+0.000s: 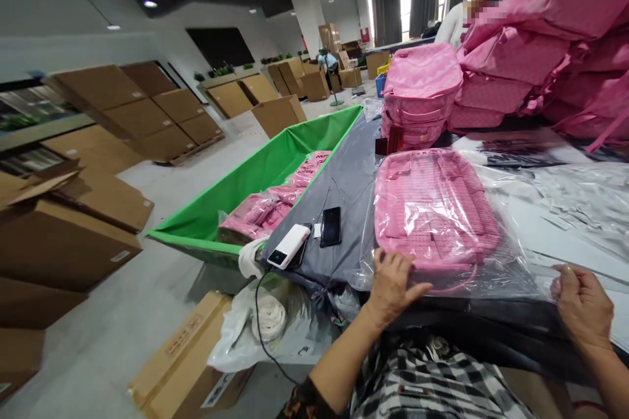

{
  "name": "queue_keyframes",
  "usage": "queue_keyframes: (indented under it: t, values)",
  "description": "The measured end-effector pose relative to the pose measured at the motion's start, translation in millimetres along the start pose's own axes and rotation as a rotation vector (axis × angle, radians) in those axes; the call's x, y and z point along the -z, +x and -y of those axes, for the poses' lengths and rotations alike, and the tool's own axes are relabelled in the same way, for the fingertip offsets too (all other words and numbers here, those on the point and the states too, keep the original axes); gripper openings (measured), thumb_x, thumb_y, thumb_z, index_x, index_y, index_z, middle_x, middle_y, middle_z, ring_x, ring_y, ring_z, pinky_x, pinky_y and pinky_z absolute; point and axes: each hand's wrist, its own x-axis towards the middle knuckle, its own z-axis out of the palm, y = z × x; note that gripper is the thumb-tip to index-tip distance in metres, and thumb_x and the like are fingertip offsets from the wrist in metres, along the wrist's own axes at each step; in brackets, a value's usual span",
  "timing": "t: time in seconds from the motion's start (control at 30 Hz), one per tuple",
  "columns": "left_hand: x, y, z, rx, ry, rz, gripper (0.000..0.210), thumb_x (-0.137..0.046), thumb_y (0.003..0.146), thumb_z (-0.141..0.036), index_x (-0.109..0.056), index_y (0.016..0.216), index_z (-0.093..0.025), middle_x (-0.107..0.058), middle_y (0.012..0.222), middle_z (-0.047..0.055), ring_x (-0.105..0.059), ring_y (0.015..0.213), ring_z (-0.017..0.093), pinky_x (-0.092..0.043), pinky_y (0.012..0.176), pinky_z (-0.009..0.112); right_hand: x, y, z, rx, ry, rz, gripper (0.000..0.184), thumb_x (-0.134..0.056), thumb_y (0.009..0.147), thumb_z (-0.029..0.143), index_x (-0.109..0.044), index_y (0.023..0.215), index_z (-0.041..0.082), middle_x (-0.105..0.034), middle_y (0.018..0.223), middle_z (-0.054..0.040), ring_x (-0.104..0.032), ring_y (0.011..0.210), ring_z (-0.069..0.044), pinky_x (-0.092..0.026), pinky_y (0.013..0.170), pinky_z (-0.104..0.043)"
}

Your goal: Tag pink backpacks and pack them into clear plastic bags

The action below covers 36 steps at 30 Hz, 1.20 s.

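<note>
A pink backpack (437, 209) lies flat inside a clear plastic bag (514, 268) at the table's near edge. My left hand (393, 285) rests on the lower left corner of the bag, thumb spread away from the fingers. At the bag's right end, the fingertips of my right hand (584, 304) are pinched together on the edge of the clear plastic. Just behind the bagged one, another pink backpack (420, 95) stands on the table without a bag.
Left of the bag lie a black phone (331, 226) and a white power bank (289, 245) with a cable. A green fabric bin (221, 200) beside the table holds bagged pink items. Pink backpacks (511, 72) are piled at the right, near a person (452, 23). Cardboard boxes (83, 242) stand left.
</note>
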Motion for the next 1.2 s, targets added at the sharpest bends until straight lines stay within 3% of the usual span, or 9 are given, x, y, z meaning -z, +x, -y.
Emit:
queue_keyframes:
  t: [0.13,0.33,0.47,0.57,0.63,0.77,0.9,1.1,1.2]
  values:
    - [-7.6,12.8,-18.9,-0.050,-0.009,0.074,0.050,-0.075,0.080,-0.065,-0.065,0.095,-0.018,-0.070,0.083,0.003,-0.063,0.089,0.023,-0.034,0.107,0.045,-3.9,5.8,-12.6,0.025,0.021,0.020,0.053,-0.048,0.072,0.073,-0.058,0.088,0.023,-0.051,0.055,0.0013,-0.049,0.051,-0.020,-0.043,0.058,-0.037]
    - [4.8,15.2,-11.9,-0.044,-0.113,0.185,0.018,-0.060,0.101,-0.033,-0.068,0.088,-0.022,-0.071,0.083,-0.001,-0.061,0.093,0.018,-0.029,0.106,0.043,-7.4,9.2,-24.7,0.081,0.087,0.013,0.058,-0.049,0.078,0.078,-0.058,0.090,0.023,-0.050,0.058,0.0020,-0.049,0.052,-0.019,-0.041,0.057,-0.035]
    - [-0.8,41.1,-3.1,0.209,-0.361,0.289,0.020,-0.065,0.093,-0.029,-0.066,0.076,-0.020,-0.068,0.079,0.000,-0.060,0.089,0.018,-0.038,0.099,0.038,-6.7,11.1,-23.9,0.109,0.062,-0.003,0.049,-0.046,0.083,0.071,-0.055,0.092,0.024,-0.052,0.060,0.0025,-0.053,0.052,-0.019,-0.044,0.060,-0.035]
    - [-14.1,59.5,8.1,0.399,-0.565,0.403,0.026,-0.066,0.086,-0.033,-0.062,0.066,-0.017,-0.058,0.063,-0.003,-0.054,0.066,0.014,-0.044,0.070,0.027,-8.5,20.3,-21.1,0.101,-0.050,0.038,0.043,-0.042,0.080,0.064,-0.056,0.090,0.024,-0.058,0.063,-0.0008,-0.059,0.055,-0.022,-0.046,0.064,-0.037]
    - [-21.8,64.0,14.4,0.420,-0.599,0.425,0.026,-0.065,0.083,-0.036,-0.061,0.065,-0.017,-0.055,0.059,-0.004,-0.050,0.059,0.012,-0.040,0.060,0.024,-12.2,28.4,-19.7,0.064,-0.099,0.128,0.043,-0.043,0.073,0.063,-0.059,0.084,0.024,-0.064,0.064,-0.0042,-0.062,0.056,-0.025,-0.047,0.064,-0.039]
    - [-27.3,60.7,19.6,0.438,-0.655,0.443,0.025,-0.063,0.077,-0.039,-0.060,0.065,-0.017,-0.055,0.060,-0.003,-0.049,0.060,0.011,-0.039,0.060,0.023,-11.9,39.6,-20.6,-0.016,-0.098,0.227,0.047,-0.049,0.061,0.068,-0.061,0.075,0.025,-0.065,0.058,-0.0050,-0.062,0.053,-0.027,-0.048,0.059,-0.040]
    - [-26.6,58.5,20.0,0.448,-0.691,0.462,0.031,-0.059,0.075,-0.046,-0.057,0.062,-0.019,-0.053,0.058,-0.003,-0.047,0.059,0.012,-0.037,0.060,0.024,34.1,48.8,-33.7,-0.081,-0.065,0.125,0.048,-0.056,0.056,0.068,-0.061,0.079,0.026,-0.069,0.064,-0.0078,-0.067,0.063,-0.031,-0.052,0.068,-0.046]
    - [-23.6,64.6,19.3,0.433,-0.680,0.510,0.038,-0.057,0.073,-0.055,-0.054,0.060,-0.020,-0.051,0.057,-0.002,-0.046,0.058,0.013,-0.035,0.061,0.026,168.3,82.9,-81.9,-0.039,-0.435,-0.289,0.035,-0.051,0.069,0.067,-0.056,0.074,0.033,-0.062,0.073,-0.0162,-0.060,0.074,-0.041,-0.041,0.063,-0.051]
    - [-19.3,69.3,17.8,0.401,-0.658,0.570,0.040,-0.056,0.071,-0.058,-0.052,0.058,-0.020,-0.049,0.056,-0.002,-0.044,0.057,0.013,-0.033,0.060,0.027,203.8,95.1,-99.9,-0.136,-0.492,-0.285,0.039,-0.052,0.066,0.069,-0.054,0.063,0.030,-0.055,0.060,-0.0147,-0.054,0.060,-0.035,-0.037,0.057,-0.047]
